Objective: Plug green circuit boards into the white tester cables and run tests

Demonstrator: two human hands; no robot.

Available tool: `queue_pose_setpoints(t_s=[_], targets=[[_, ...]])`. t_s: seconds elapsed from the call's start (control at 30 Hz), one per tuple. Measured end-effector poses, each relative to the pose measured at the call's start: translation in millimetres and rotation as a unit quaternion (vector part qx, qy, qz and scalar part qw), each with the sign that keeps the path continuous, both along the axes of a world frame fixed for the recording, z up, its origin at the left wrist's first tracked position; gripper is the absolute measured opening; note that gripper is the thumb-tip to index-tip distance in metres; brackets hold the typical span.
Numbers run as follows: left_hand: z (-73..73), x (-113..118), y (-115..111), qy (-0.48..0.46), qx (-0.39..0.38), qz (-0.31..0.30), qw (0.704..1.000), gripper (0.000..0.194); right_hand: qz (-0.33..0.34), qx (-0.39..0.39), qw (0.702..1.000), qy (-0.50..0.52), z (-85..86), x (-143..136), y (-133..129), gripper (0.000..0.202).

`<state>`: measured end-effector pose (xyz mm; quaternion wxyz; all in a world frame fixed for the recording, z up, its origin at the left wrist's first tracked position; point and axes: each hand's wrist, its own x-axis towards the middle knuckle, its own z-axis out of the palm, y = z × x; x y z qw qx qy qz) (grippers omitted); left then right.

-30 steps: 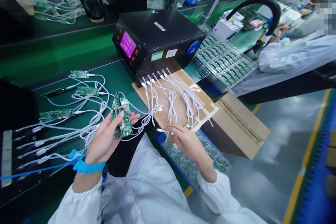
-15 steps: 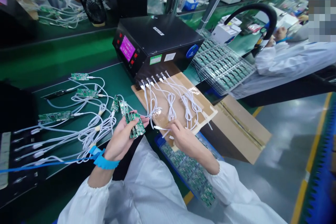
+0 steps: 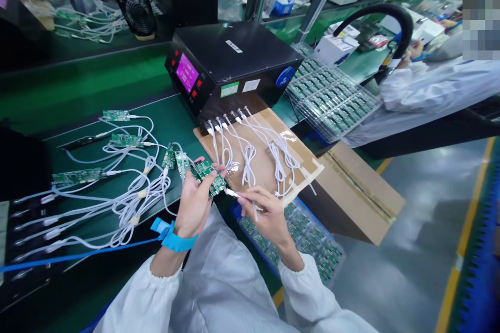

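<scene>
My left hand (image 3: 195, 195), with a blue wrist strap (image 3: 175, 237), is closed around green circuit boards (image 3: 214, 181). Between the fingertips of my right hand (image 3: 265, 210) is the white plug of a cable (image 3: 231, 193). Its tip is at the lower right edge of the held boards; whether it is seated in a socket I cannot tell. White cables (image 3: 250, 158) run from the black test box (image 3: 234, 57) with a magenta screen across a cardboard sheet (image 3: 265, 166). Left of my hand, more boards (image 3: 127, 140) lie wired to a tangle of white cables (image 3: 133, 203).
A clear tray of boards (image 3: 332, 93) stands right of the box, and another tray (image 3: 312, 242) sits low under my right arm. A cardboard box (image 3: 355, 187) is at the right. A co-worker's sleeve (image 3: 437, 88) shows beyond it. Other people work across the bench.
My right hand has brought the cable plug left to the edge of the held boards. My left hand has shifted slightly right and turned the boards.
</scene>
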<state>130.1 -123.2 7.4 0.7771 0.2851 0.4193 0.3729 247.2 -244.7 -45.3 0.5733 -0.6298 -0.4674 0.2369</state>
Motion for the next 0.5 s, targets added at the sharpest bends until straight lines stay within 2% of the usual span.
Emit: queue_pose_setpoints(t_s=[0.3, 0.5], targets=[[1.1, 1.0, -3.3, -0.005, -0.006, 0.014, 1.000, 0.040, 0.002, 0.004, 1.000, 0.010, 0.5, 0.0, -0.2, 0.013], [1.1, 3.2, -3.7, 0.001, -0.004, 0.028, 1.000, 0.050, -0.008, -0.008, 1.000, 0.005, 0.8, -0.7, 0.1, 0.014]])
